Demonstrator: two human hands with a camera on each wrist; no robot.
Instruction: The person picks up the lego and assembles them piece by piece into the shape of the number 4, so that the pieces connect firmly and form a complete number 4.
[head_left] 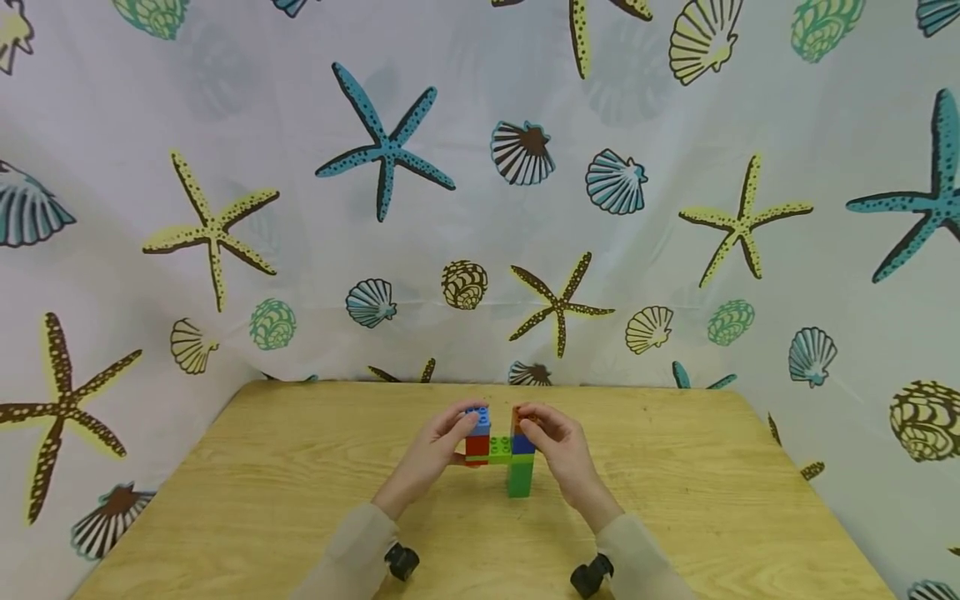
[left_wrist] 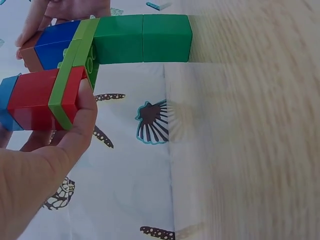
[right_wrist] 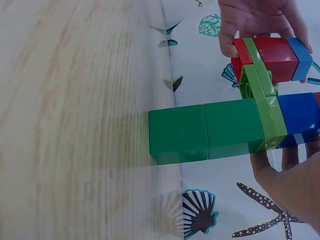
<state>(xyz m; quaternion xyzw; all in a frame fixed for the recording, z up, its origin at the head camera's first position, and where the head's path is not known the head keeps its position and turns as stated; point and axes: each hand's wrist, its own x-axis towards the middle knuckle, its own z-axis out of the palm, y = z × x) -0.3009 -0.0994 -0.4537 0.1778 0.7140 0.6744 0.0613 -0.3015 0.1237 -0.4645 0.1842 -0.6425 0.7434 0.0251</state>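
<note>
A toy building-brick structure stands on the table between both hands. Its right column has dark green bricks point(right_wrist: 206, 132) at the base, light green plates point(head_left: 499, 449) above them, then a blue brick point(right_wrist: 298, 117) and a brownish-orange brick point(head_left: 517, 420). The plates bridge leftward to an overhanging side, where a red brick point(left_wrist: 35, 99) carries a light blue brick point(head_left: 482, 421), with a thinner red piece point(left_wrist: 74, 95) underneath. My left hand point(head_left: 435, 446) grips this overhanging side from above and below. My right hand point(head_left: 564, 446) holds the upper right column around the brownish-orange and blue bricks.
The wooden table point(head_left: 300, 492) extends around the structure on all sides. A white cloth point(head_left: 450, 225) printed with starfish and shells hangs behind the table and along both sides. Black wrist cameras point(head_left: 402, 562) are worn at both sleeves.
</note>
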